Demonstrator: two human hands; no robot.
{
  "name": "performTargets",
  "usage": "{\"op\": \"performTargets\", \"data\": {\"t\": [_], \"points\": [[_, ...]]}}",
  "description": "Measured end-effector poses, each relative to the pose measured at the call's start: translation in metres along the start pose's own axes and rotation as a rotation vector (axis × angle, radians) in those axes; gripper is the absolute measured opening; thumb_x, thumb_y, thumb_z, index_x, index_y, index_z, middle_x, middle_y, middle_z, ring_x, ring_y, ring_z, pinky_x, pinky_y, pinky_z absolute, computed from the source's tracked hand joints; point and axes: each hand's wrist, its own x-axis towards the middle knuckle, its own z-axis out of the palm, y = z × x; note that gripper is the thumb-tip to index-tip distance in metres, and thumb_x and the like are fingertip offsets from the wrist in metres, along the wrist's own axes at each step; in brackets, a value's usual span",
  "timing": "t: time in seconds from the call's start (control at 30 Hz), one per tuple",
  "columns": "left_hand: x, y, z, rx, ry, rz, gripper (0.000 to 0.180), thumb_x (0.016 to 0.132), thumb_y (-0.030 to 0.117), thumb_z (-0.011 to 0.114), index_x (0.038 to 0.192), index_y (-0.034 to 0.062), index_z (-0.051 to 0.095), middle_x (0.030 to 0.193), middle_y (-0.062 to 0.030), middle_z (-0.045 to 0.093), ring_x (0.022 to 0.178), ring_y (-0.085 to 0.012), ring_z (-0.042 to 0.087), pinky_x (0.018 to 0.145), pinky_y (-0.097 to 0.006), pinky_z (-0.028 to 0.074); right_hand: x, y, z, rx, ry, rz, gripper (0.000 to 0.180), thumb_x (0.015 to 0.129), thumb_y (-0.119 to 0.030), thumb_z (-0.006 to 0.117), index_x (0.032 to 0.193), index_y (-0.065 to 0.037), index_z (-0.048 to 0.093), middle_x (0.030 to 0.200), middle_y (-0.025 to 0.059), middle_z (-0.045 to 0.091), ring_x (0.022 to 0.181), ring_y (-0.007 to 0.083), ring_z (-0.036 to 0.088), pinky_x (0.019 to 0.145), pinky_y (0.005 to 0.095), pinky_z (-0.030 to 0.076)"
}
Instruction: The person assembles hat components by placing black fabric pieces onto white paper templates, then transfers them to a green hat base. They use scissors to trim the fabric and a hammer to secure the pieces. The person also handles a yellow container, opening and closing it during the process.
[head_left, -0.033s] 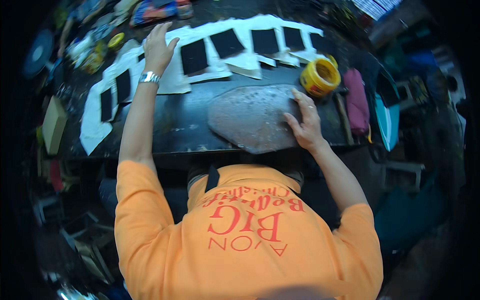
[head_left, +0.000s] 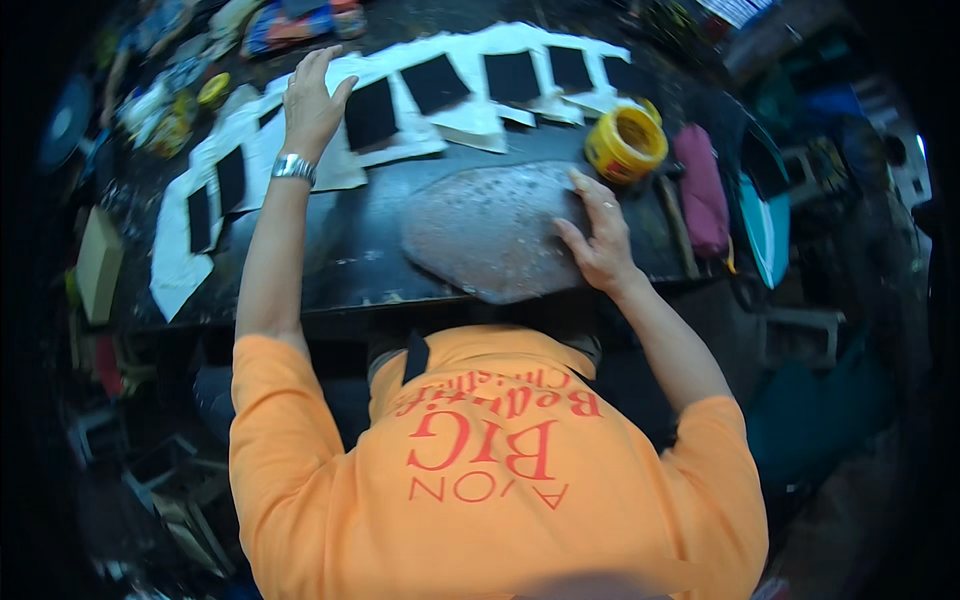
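A flat, grey, rounded slab (head_left: 490,235) lies on the dark desk (head_left: 335,240), at the edge nearest the person. The right hand (head_left: 603,240) rests on the slab's right side, palm down, thumb and fingers spread apart. The left hand (head_left: 314,108) reaches beyond the slab's far left, arm nearly straight, fingers close together with the thumb held out, over white sheets (head_left: 180,265). These curve around the slab's far and left sides, with black patches (head_left: 435,83) on them. An open yellow jar (head_left: 613,158) stands just beyond the slab's right end, near the right hand; farther right of the slab is a purplish-pink roll (head_left: 703,190). The left hand covers part of the sheets, and it perhaps touches them, though blur leaves that unsure. Clutter farther left of the slab is hard to make out.
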Motion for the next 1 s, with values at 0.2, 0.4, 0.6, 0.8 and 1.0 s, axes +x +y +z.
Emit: {"op": "performTargets", "data": {"t": [0.2, 0.4, 0.6, 0.8, 1.0], "points": [[-0.07, 0.161, 0.021, -0.767, -0.431, 0.331, 0.057, 0.087, 0.023, 0.079, 0.139, 0.0095, 0.059, 0.145, -0.015, 0.054, 0.131, -0.0348, 0.055, 0.104, -0.039, 0.049, -0.003, 0.003, -0.001, -0.059, 0.078, -0.043, 0.066, 0.084, -0.014, 0.077, 0.145, -0.007, 0.052, 0.131, 0.0171, 0.06, 0.12, 0.0358, 0.056, 0.105, 0.0437, 0.042], [-0.073, 0.242, 0.066, -0.769, -0.545, 0.331, 0.098, 0.079, 0.026, 0.087, 0.157, 0.0056, 0.032, 0.155, -0.0236, 0.041, 0.145, -0.0357, 0.041, 0.118, -0.041, 0.037, -0.002, 0.016, -0.021, -0.086, 0.38, 0.227, 0.075, 0.082, -0.01, 0.079, 0.147, -0.005, 0.043, 0.132, 0.0125, 0.056, 0.117, 0.0254, 0.054, 0.103, 0.039, 0.042], [-0.054, 0.271, 0.092, -0.862, -0.617, 0.168, 0.094, 0.075, 0.02, 0.09, 0.152, 0.0031, 0.039, 0.149, -0.0201, 0.051, 0.137, -0.0307, 0.052, 0.114, -0.04, 0.042, 0.017, 0.049, -0.043, 0.389, 0.426, 0.52, 0.093, 0.087, -0.001, 0.072, 0.16, -0.01, 0.016, 0.145, 0.0197, 0.047, 0.132, 0.0278, 0.049, 0.109, 0.0399, 0.041], [-0.058, 0.268, 0.063, -1.05, -0.459, 0.098, 0.081, 0.074, 0.018, 0.091, 0.144, 0.0059, 0.052, 0.142, -0.0124, 0.056, 0.129, -0.024, 0.058, 0.11, -0.038, 0.049, 0.022, 0.019, -0.051, 0.338, 0.376, 0.398, 0.09, 0.089, 0.006, 0.066, 0.162, -0.013, 0.016, 0.148, 0.0181, 0.046, 0.133, 0.0243, 0.05, 0.109, 0.0374, 0.042], [-0.078, 0.212, 0.001, -0.937, -0.419, 0.149, 0.102, 0.063, 0.021, 0.098, 0.147, 0.0048, 0.043, 0.147, -0.0153, 0.045, 0.134, -0.0277, 0.052, 0.116, -0.04, 0.041, 0.032, -0.028, -0.057, 0.478, 0.155, 0.213, 0.09, 0.088, -0.006, 0.072, 0.162, -0.013, 0.021, 0.144, 0.0141, 0.051, 0.128, 0.0221, 0.054, 0.096, 0.0329, 0.05]]}}
